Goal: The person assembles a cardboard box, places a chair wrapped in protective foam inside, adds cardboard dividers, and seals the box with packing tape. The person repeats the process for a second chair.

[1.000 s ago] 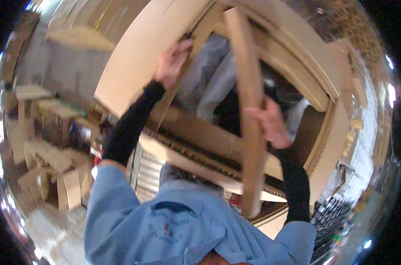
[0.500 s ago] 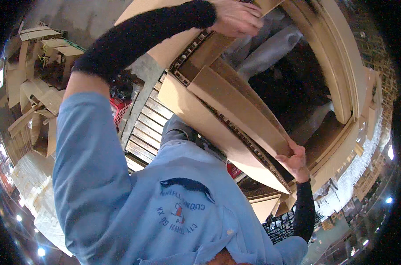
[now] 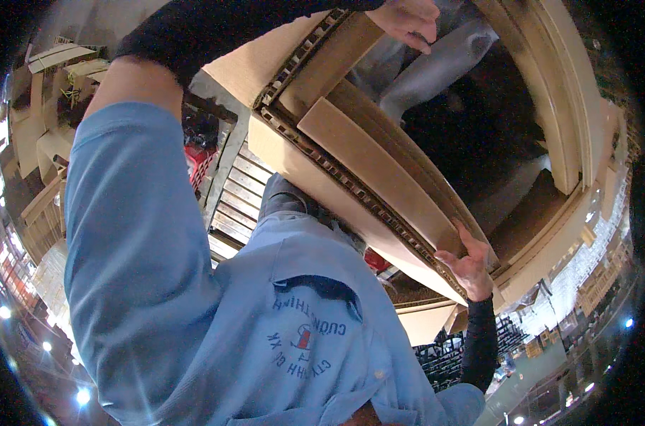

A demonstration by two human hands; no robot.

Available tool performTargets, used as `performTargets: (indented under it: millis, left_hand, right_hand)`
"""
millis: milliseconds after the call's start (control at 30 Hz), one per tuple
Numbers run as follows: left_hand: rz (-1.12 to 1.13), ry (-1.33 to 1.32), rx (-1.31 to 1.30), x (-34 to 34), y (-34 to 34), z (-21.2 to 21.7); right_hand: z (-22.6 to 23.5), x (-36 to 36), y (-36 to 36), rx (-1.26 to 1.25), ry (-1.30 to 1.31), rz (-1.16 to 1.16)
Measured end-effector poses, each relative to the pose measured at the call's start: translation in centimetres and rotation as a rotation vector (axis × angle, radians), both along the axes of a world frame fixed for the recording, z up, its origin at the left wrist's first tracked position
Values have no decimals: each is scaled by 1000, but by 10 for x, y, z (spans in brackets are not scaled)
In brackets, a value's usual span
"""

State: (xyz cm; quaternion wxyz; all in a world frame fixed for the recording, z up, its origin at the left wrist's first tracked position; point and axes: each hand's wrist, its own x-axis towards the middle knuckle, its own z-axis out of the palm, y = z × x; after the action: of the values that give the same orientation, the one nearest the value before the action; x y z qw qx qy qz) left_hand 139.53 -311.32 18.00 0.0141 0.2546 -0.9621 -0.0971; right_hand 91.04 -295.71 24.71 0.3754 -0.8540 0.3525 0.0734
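A large open cardboard box (image 3: 379, 220) stands tilted across the view in front of me, its thick walls showing corrugated edges. Along its near side lies a long folded cardboard strip (image 3: 365, 153). At the strip's right end rests my right hand (image 3: 470, 270), thumb and fingers spread against the cardboard. My left hand (image 3: 408, 21) reaches over the far left corner at the top edge, with bent fingers above the opening; what they hold, if anything, is hidden. Cloudy plastic wrapping (image 3: 436, 67) lies inside the dark box.
Below the box is a slatted wooden surface (image 3: 241, 202), with a red crate (image 3: 200, 163) beside it. Loose cardboard pieces (image 3: 49, 99) are piled at the far left. Stacked goods (image 3: 599, 284) and a black lattice-like stack (image 3: 436, 362) stand to the right.
My left hand has moved up and slightly right, its fingers now pointing down. My right hand's fingers have spread along the cardboard. The box appears slightly shifted in view.
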Motion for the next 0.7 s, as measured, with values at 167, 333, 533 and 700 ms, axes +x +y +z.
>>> performTargets:
  millis: [167,333,533,700]
  left_hand:
    - [16,71,22,-4,-8,-6]
    - [115,188,253,-4,-20,-73]
    - [128,16,-52,14,-19,-36]
    - [-18,205,-216,-26,-39,-19]
  right_hand:
    - [-13,53,7,23,3,5]
    - [-23,55,16,-173,-4,-4]
    - [-36,36,3,-186,51,-108]
    - [-47,25,10,-514,-177,-230]
